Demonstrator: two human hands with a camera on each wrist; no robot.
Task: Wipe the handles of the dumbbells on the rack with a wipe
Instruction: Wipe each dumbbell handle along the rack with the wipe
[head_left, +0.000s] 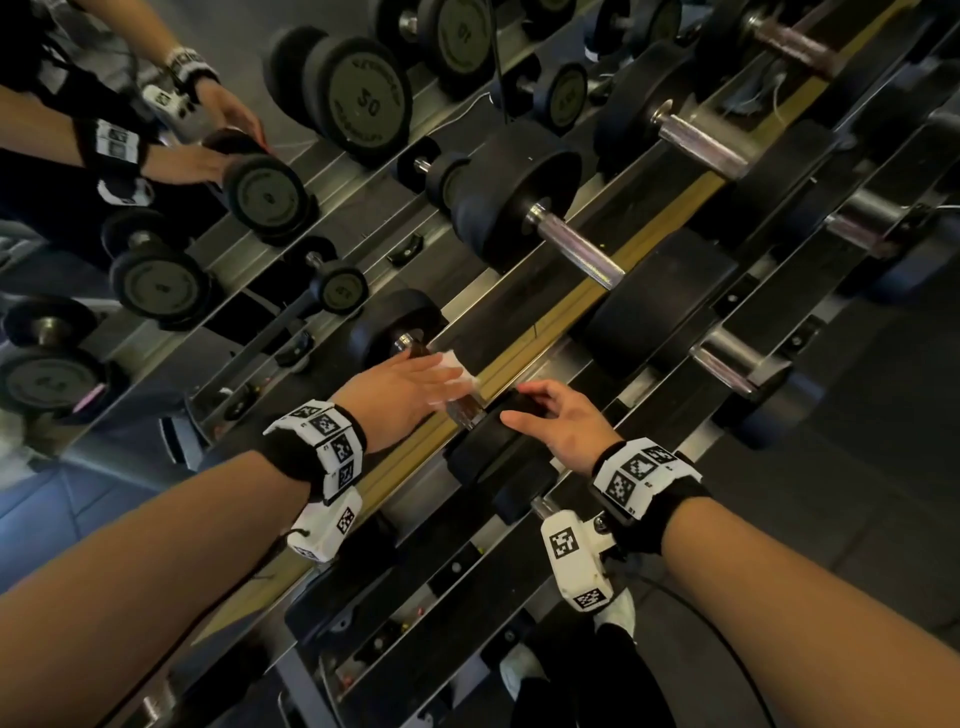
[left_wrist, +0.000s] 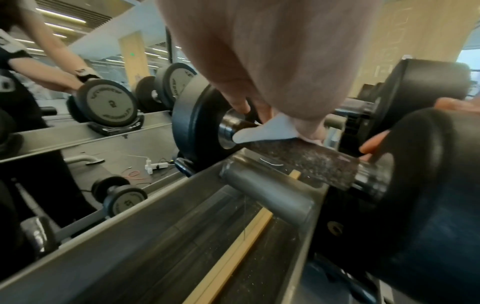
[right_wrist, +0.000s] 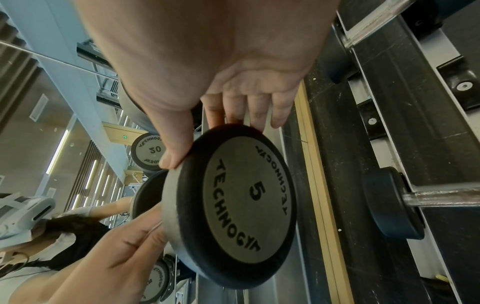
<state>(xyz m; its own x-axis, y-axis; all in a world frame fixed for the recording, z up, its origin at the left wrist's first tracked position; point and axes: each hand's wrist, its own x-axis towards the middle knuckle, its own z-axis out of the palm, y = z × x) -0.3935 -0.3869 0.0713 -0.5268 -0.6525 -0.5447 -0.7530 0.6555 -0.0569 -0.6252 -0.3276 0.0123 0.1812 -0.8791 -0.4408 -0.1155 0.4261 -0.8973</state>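
The left hand (head_left: 402, 397) is pressing the wipe (left_wrist: 262, 129) onto the handle (left_wrist: 306, 162) while the right hand (head_left: 563, 423) is gripping the head (right_wrist: 233, 205); rotating would reach underneath.

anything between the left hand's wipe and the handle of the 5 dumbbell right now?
Nothing visible. The left hand already presses the white wipe onto the handle; the rest of the handle lies bare toward the near head, which the right hand steadies by its rim, clear of the handle.

two hands (head_left: 405, 395), one white wipe (head_left: 452, 371), five dumbbells (head_left: 566, 239) on the near rack (head_left: 545, 317).
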